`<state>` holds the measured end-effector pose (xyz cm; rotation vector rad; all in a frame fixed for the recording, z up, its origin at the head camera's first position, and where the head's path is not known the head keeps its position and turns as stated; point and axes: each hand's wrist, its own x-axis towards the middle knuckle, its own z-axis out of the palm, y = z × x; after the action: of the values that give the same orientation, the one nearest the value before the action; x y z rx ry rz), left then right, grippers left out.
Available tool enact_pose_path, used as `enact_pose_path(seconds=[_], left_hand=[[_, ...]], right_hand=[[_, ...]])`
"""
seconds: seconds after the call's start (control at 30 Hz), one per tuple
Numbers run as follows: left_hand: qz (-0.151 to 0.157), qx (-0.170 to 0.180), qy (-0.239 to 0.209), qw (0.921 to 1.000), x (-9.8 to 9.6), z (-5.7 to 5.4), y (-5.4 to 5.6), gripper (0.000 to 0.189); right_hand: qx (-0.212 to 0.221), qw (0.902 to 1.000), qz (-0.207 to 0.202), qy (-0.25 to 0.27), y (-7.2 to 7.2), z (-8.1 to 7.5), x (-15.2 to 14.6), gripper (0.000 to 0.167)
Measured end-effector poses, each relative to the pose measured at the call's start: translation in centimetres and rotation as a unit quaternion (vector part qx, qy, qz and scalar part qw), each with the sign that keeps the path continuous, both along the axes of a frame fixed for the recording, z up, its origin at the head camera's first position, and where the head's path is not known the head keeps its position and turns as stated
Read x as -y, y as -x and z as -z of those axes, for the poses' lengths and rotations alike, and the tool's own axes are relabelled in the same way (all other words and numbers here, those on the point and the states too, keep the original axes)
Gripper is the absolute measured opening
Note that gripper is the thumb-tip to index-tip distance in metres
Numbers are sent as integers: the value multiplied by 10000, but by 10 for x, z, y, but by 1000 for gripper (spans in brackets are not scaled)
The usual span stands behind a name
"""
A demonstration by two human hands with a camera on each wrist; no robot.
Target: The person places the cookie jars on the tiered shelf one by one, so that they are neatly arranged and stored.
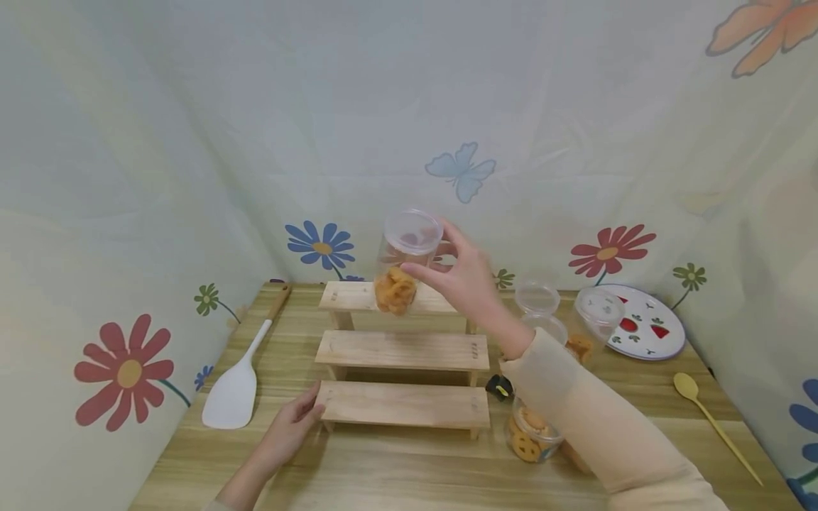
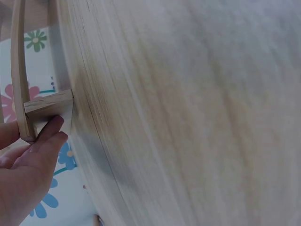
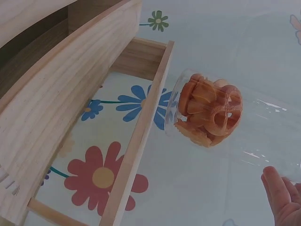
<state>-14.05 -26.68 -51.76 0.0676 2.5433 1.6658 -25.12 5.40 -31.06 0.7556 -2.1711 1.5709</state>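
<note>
My right hand grips a clear lidded jar near its top, above the top step of a three-step wooden rack. Brown, lattice-like snacks fill only the lower part of the jar. In the right wrist view the jar's base is beside the top board, and a gap between them cannot be judged. With thumb and fingers on either side of the board, my left hand holds the left end of the lowest step.
Left of the rack lies a white spatula. To the right are another snack jar, partly behind the sleeve, clear lidded containers, a small black item, a patterned plate and a yellow spoon. A printed cloth hangs behind.
</note>
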Motion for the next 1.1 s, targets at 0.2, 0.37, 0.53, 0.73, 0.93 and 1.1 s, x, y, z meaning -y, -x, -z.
enact_pose_path(seconds=[0.2, 0.37, 0.53, 0.73, 0.93, 1.1], left_hand=[[25, 17, 23, 10000, 2, 0, 0, 57], [94, -32, -42, 9999, 2, -1, 0, 56], [93, 27, -130, 9999, 1, 0, 0, 55], [30, 42, -123, 9999, 2, 1, 1, 55], [-38, -48, -37, 10000, 2, -1, 0, 55], [-10, -93, -12, 10000, 2, -2, -1, 54]], right_hand=[[-159, 9998, -64, 31, 10, -1, 11, 76], [-148, 9998, -103, 14, 17, -3, 20, 76], [30, 9996, -259, 68, 23, -6, 30, 76], [255, 9991, -352, -9, 28, -8, 39, 79], [408, 9983, -420, -27, 31, -9, 46, 78], [479, 9983, -258, -232, 32, -10, 50, 82]])
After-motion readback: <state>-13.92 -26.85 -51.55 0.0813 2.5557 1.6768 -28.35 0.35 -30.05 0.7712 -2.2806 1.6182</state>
